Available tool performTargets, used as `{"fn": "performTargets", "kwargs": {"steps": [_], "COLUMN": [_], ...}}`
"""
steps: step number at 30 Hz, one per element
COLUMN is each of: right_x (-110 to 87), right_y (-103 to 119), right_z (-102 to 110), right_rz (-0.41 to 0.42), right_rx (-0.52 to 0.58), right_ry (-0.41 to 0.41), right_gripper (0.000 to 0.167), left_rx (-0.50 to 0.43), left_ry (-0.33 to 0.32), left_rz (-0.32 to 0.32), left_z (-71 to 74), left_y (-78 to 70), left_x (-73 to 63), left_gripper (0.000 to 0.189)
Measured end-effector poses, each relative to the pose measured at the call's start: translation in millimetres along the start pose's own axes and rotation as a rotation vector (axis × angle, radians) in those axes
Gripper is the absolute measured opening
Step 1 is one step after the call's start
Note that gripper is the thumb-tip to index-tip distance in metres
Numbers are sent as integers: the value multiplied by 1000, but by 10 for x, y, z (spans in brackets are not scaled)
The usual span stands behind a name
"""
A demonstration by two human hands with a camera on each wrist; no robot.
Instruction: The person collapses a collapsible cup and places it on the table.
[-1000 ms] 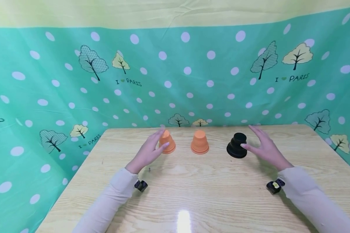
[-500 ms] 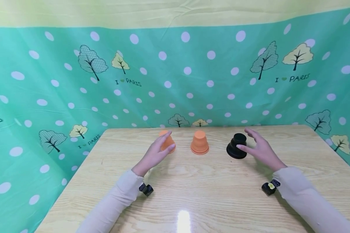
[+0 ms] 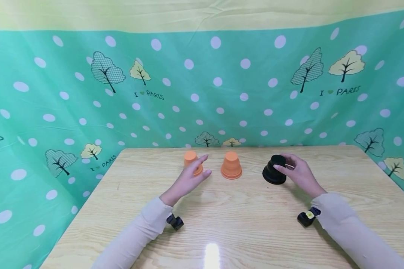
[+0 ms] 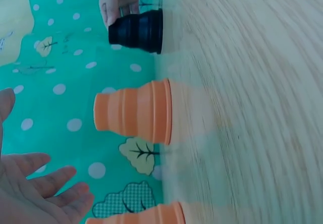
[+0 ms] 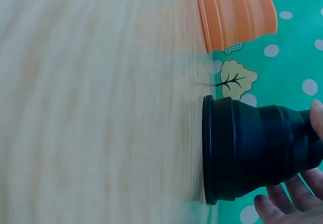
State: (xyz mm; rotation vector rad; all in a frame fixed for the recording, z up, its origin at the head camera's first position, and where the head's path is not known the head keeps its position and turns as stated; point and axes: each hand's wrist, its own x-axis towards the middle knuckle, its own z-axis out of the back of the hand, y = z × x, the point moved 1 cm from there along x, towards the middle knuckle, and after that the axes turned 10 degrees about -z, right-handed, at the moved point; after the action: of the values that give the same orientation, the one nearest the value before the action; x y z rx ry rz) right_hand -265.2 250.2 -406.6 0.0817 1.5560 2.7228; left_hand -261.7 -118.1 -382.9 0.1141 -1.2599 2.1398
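Three stepped cups stand upside down in a row on the table. My right hand (image 3: 301,173) grips the black cup (image 5: 252,148) near its narrow top, thumb on the near side and fingers round the other. The black cup's wide rim rests on the table. My left hand (image 3: 186,181) hovers with fingers spread and holds nothing. It partly hides the left orange cup (image 3: 190,156) in the head view. The middle orange cup (image 3: 231,166) stands to the right of my left hand, apart from it.
The wooden table (image 3: 239,224) runs back to a green dotted curtain (image 3: 175,86) printed with trees. A small black camera (image 3: 175,222) sits on the left wrist, another camera (image 3: 306,218) on the right.
My left hand has moved right, across the front of the left orange cup. My right hand has moved left and its fingers have closed round the top of the black cup.
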Motion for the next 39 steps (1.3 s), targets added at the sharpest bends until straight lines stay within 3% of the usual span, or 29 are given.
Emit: {"fn": "performTargets", "kwargs": {"steps": [11,18,26,39], "right_x": [-38,-115,-224,-371], "right_y": [68,206,397,651], "right_z": [-74,-120,-240,-447], "right_rz": [11,32,119,298], "right_rx": [53,6,54,240], "right_ry": [-44,-52,-36,54], "right_gripper": [60,58,54,49], "left_rx": [-120,-83,-89,-106], "left_ry": [16,45,59,80], "left_rz": [2,-17,-51,2], "left_z": [-67,-138,-218,-311], "left_y": [-53,-85,-127,-151], "left_x": [32,58,84,151], "left_gripper": [59,59,55,53]}}
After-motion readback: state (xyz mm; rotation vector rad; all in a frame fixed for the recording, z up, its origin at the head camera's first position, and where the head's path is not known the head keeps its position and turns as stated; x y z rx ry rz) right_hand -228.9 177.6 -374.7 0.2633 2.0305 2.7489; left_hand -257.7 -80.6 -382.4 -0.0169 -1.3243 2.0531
